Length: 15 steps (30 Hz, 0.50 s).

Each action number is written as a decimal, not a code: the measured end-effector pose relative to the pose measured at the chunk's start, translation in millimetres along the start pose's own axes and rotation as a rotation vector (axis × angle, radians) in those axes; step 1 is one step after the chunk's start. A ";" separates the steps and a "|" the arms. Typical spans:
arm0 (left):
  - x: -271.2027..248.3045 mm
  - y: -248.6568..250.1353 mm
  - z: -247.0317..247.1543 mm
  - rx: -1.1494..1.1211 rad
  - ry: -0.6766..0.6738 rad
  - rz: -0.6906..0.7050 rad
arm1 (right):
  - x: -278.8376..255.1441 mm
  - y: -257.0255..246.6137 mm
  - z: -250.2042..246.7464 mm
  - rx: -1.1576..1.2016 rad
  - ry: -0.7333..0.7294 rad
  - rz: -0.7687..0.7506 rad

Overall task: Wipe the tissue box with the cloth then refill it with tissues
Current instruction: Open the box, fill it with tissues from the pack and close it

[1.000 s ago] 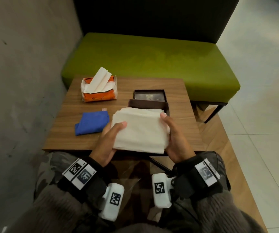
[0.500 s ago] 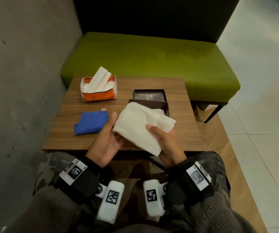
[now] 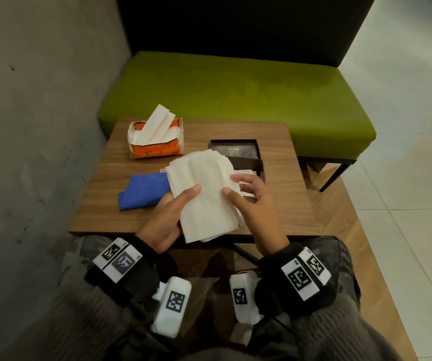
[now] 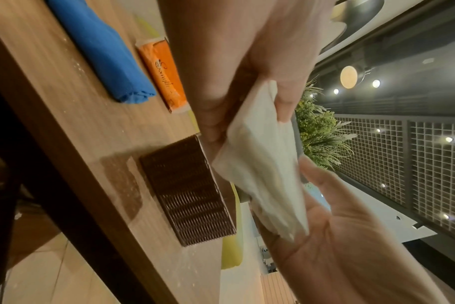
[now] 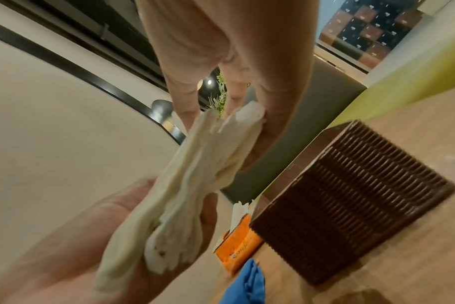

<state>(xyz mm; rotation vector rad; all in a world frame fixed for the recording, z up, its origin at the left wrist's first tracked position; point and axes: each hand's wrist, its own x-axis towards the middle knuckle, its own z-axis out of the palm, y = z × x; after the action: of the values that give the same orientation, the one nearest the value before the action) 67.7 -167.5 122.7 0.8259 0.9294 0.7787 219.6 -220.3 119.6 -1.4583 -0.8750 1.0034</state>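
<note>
Both hands hold a cream tissue stack (image 3: 204, 194) above the table's near half. My left hand (image 3: 175, 212) grips its near left edge, thumb on top and fingers beneath. My right hand (image 3: 246, 199) pinches its right edge; in the right wrist view the fingers clamp the tissue stack (image 5: 203, 174) at its end. The open brown tissue box (image 3: 251, 165) stands just behind the stack, partly hidden by it, with some tissue inside. Its lid (image 3: 234, 148) lies behind it. The folded blue cloth (image 3: 144, 191) lies on the table to the left.
An orange tissue pack (image 3: 156, 142) with sheets sticking out sits at the table's (image 3: 282, 199) far left. A green bench (image 3: 235, 95) stands beyond the table and a grey wall (image 3: 40, 126) runs along the left. The box's ribbed side (image 4: 190, 191) faces the table's near edge.
The stack was held flat and wide between both hands; it has been turned so its long side points away, and both hands have shifted their grip along its edges.
</note>
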 end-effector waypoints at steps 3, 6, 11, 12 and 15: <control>0.7 -0.3 5.5 -0.018 0.033 -0.004 | 2.8 -1.7 4.6 0.000 -0.013 0.085; 0.8 -3.6 10.9 -0.052 0.039 -0.006 | 0.9 -0.7 10.2 0.048 -0.042 0.139; 3.8 -1.1 9.1 -0.069 0.041 -0.032 | -2.9 -5.9 6.3 0.134 -0.071 0.177; 4.2 1.2 7.2 -0.077 0.028 -0.031 | -3.2 -8.4 4.9 0.144 -0.077 0.187; 4.1 0.6 7.0 -0.073 0.002 -0.038 | -5.3 -11.6 6.5 0.077 -0.112 0.182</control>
<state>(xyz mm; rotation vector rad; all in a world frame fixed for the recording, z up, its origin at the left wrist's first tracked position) 75.4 -165.5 124.2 0.7420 0.9106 0.7764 211.7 -221.5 131.4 -1.4461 -0.7837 1.2510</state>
